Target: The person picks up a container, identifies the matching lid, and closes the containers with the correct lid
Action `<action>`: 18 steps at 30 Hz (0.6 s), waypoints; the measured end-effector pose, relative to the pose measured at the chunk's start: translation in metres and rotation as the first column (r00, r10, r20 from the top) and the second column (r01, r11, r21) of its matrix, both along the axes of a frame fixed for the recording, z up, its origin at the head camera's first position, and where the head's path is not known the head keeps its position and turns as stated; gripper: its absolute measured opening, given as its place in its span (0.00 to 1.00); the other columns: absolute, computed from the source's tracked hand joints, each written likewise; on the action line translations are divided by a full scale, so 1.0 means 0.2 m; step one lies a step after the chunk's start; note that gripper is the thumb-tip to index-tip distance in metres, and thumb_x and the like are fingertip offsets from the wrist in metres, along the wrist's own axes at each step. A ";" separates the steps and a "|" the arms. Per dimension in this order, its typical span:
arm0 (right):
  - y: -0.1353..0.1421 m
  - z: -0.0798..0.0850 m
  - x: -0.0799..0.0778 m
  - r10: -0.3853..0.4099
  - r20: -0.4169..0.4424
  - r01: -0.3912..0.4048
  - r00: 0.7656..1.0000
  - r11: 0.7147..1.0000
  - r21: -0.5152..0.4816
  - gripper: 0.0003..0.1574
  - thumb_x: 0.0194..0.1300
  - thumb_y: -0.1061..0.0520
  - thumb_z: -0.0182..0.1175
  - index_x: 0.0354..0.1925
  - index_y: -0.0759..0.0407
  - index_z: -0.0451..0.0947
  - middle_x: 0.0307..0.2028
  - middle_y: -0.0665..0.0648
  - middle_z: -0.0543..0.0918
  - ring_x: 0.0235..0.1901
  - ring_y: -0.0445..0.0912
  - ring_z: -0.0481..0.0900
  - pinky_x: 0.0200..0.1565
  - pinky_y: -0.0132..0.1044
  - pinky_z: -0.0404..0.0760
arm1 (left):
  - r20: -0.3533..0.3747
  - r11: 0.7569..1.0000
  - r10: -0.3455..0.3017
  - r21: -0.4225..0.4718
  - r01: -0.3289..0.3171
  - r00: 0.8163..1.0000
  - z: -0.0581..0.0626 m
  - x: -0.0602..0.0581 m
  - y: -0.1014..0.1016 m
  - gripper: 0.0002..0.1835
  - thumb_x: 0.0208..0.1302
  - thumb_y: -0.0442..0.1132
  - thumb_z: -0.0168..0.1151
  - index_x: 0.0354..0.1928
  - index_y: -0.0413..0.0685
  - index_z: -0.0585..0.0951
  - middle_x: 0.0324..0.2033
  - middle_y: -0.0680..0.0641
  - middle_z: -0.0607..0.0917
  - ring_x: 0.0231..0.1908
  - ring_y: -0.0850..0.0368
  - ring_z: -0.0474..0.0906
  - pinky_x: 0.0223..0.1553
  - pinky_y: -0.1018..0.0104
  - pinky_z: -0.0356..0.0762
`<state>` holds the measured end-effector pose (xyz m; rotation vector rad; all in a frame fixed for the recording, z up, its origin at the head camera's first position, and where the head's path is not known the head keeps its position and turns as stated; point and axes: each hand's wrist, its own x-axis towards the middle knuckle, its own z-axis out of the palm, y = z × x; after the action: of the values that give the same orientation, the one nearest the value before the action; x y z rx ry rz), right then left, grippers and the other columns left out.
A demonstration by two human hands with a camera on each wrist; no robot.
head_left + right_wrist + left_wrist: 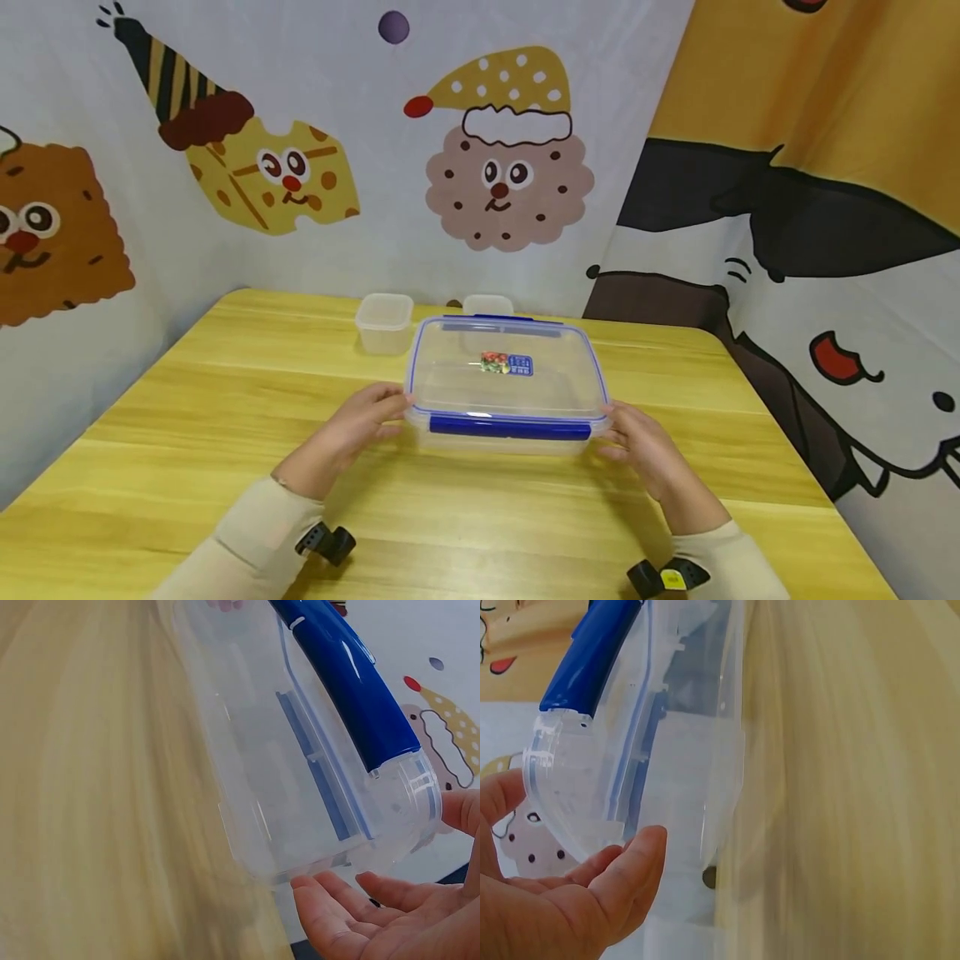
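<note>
A large clear food storage container [510,392] with a blue-edged lid and blue clip bars is level, close over the wooden table. My left hand [365,418] holds its left end, thumb on the lid's rim and fingers beneath it. The right hand [643,442] grips the opposite end the same way. In the left wrist view, the left hand [577,892] is at the container's rounded corner [562,780]. The right wrist view has the right fingertips [311,889] under the rim, below the blue clip [352,682]. A small colour label [507,363] marks the lid.
A small translucent lidded box [384,325] stands at the back, just left of the large container. Another small box [488,305] is partly hidden behind it. The wooden table [247,400] ends at a cartoon-printed curtain [315,258]. Both wrists wear strapped cameras.
</note>
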<state>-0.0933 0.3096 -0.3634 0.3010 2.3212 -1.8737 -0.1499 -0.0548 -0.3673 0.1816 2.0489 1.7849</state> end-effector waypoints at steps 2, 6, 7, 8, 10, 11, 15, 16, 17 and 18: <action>0.02 0.01 0.00 0.000 -0.006 0.001 1.000 1.000 0.008 0.35 0.77 0.45 0.42 0.66 0.71 0.59 0.46 0.48 0.77 0.44 0.34 0.76 0.48 0.34 0.79 | -0.003 1.000 0.009 0.006 -0.009 1.000 0.01 0.00 0.02 0.31 0.72 0.43 0.52 0.65 0.25 0.60 0.61 0.29 0.68 0.64 0.34 0.63 0.63 0.45 0.66; 0.05 0.03 0.00 0.000 -0.022 0.000 1.000 1.000 0.001 0.31 0.77 0.46 0.39 0.64 0.69 0.61 0.47 0.47 0.75 0.44 0.35 0.76 0.48 0.34 0.78 | -0.013 1.000 0.026 0.012 -0.026 1.000 0.03 0.01 0.06 0.29 0.71 0.44 0.54 0.63 0.28 0.64 0.58 0.33 0.72 0.62 0.38 0.66 0.63 0.45 0.66; 0.06 0.03 0.00 -0.006 -0.025 0.006 1.000 1.000 -0.001 0.30 0.77 0.46 0.39 0.63 0.68 0.62 0.47 0.46 0.75 0.44 0.36 0.76 0.48 0.34 0.78 | -0.016 1.000 0.029 0.008 -0.029 0.999 0.04 0.01 0.07 0.28 0.71 0.45 0.54 0.63 0.28 0.65 0.58 0.34 0.73 0.62 0.39 0.67 0.63 0.45 0.67; 0.07 0.04 0.00 -0.007 -0.027 0.007 1.000 1.000 -0.003 0.29 0.77 0.46 0.39 0.62 0.67 0.63 0.48 0.46 0.74 0.45 0.36 0.76 0.48 0.34 0.78 | -0.020 0.999 0.033 0.006 -0.033 0.999 0.04 0.00 0.08 0.28 0.71 0.45 0.54 0.63 0.29 0.65 0.58 0.34 0.73 0.62 0.39 0.67 0.63 0.45 0.67; 0.09 0.04 0.00 -0.023 -0.026 0.023 0.999 1.000 -0.010 0.27 0.77 0.47 0.39 0.60 0.64 0.65 0.48 0.46 0.74 0.45 0.36 0.76 0.48 0.34 0.78 | -0.026 0.999 0.037 -0.003 -0.037 0.999 0.05 0.00 0.11 0.28 0.71 0.45 0.55 0.63 0.30 0.66 0.58 0.35 0.74 0.61 0.40 0.68 0.62 0.46 0.68; 0.10 0.04 0.00 -0.030 -0.025 0.030 0.999 0.999 -0.013 0.25 0.77 0.47 0.39 0.59 0.63 0.67 0.48 0.46 0.74 0.45 0.36 0.76 0.48 0.33 0.78 | -0.029 0.999 0.038 -0.006 -0.038 0.999 0.06 -0.01 0.12 0.28 0.71 0.45 0.55 0.63 0.30 0.66 0.58 0.35 0.74 0.61 0.40 0.68 0.62 0.46 0.69; 0.15 0.05 0.00 -0.050 -0.029 0.050 0.998 0.998 -0.028 0.21 0.76 0.47 0.40 0.55 0.58 0.69 0.43 0.43 0.77 0.44 0.36 0.77 0.47 0.32 0.79 | -0.029 0.999 0.053 -0.012 -0.053 0.998 0.07 -0.02 0.17 0.26 0.70 0.44 0.55 0.61 0.30 0.68 0.56 0.35 0.75 0.59 0.41 0.71 0.60 0.48 0.72; 0.16 0.06 0.00 -0.051 -0.034 0.050 0.998 0.998 -0.031 0.20 0.76 0.47 0.41 0.54 0.56 0.70 0.42 0.41 0.77 0.43 0.36 0.77 0.46 0.32 0.79 | -0.029 0.999 0.054 -0.009 -0.054 0.998 0.07 -0.02 0.19 0.26 0.70 0.43 0.55 0.61 0.30 0.68 0.56 0.35 0.75 0.59 0.42 0.71 0.60 0.48 0.72; 0.18 0.06 0.00 -0.050 -0.040 0.049 0.998 0.998 -0.034 0.19 0.76 0.47 0.41 0.53 0.55 0.71 0.41 0.41 0.78 0.43 0.36 0.77 0.46 0.31 0.79 | -0.031 0.998 0.055 -0.005 -0.055 0.998 0.08 -0.02 0.20 0.25 0.70 0.43 0.56 0.60 0.30 0.68 0.56 0.35 0.75 0.58 0.41 0.71 0.60 0.48 0.72; 0.19 0.07 0.00 -0.051 -0.046 0.049 0.998 0.998 -0.040 0.18 0.77 0.46 0.41 0.52 0.53 0.71 0.40 0.40 0.79 0.42 0.36 0.78 0.45 0.31 0.80 | -0.032 0.998 0.055 -0.001 -0.055 0.998 0.08 -0.02 0.22 0.25 0.70 0.43 0.56 0.60 0.30 0.69 0.56 0.35 0.75 0.58 0.41 0.71 0.60 0.48 0.72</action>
<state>-0.0925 0.3480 -0.3496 0.3166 2.3245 -1.9677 -0.1544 -0.0116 -0.3511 0.1562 2.0969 1.8240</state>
